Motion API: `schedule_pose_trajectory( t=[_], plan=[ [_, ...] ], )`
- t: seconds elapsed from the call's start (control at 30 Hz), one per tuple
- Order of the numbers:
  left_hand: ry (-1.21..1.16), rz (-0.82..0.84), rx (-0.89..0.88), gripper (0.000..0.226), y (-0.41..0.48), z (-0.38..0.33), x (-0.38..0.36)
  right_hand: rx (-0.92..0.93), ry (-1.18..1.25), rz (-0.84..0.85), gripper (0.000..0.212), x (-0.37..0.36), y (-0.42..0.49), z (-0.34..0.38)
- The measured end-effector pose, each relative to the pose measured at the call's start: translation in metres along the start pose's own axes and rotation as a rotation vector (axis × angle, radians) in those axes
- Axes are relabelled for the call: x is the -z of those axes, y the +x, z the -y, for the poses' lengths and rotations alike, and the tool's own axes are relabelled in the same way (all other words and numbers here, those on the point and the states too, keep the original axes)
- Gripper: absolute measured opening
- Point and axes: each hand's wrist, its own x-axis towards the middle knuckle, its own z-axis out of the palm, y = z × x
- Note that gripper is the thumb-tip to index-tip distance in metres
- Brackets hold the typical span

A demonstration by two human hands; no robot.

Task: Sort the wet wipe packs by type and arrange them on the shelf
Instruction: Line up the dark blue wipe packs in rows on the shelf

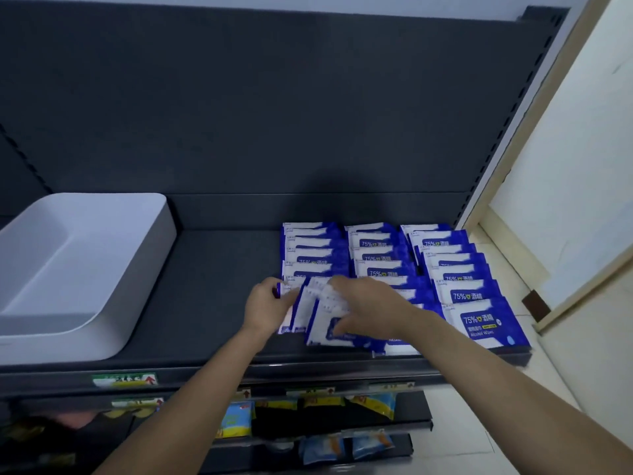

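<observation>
**Two hands on the blue wipe packs**

Two bare arms reach up from the bottom of my view to the dark shelf [212,286]. My left hand [265,305] has its fingers curled, and it pinches the left edge of one of the loose packs [323,329]. My right hand [366,306] lies over the same loose packs. Its fingers bend over their top and its thumb is on the front, so it grips them. The picture is a bit blurry there, so I cannot tell how many packs are in the bunch.

The loose packs are blue and white. They sit tilted at the front of the shelf, leaning across the front of the left row [313,248] and touching the middle row [376,255].

Behind my hands, more blue packs lie in three rows that run from front to back, each pack partly on top of the next. The right row [459,269] is neat, and its front pack says "75%" and "Alcohol Wipes".

On the left end of the shelf is a white tub [68,262], well apart from the packs. A green and white price tag [125,379] is stuck on the shelf's front edge. Below, the lower shelves [239,419] hold small blue and yellow bags.
</observation>
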Motion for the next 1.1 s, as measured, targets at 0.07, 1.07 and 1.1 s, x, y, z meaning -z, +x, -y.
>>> schedule_pose_trajectory(
  t=[0.07, 1.07, 1.1],
  plan=[
    [-0.168, 0.027, 0.054, 0.009, -0.001, 0.006, 0.010, 0.025, -0.054, 0.068, 0.054, -0.006, 0.007, 0.005],
    [-0.020, 0.104, -0.093, 0.007, -0.019, 0.003, 0.013, -0.128, 0.006, -0.241, 0.031, -0.028, 0.001, 0.009],
    [-0.047, 0.112, -0.077, 0.022, -0.019, 0.002, 0.010, -0.168, 0.116, -0.289, 0.031, -0.022, 0.000, 0.006]
  ],
)
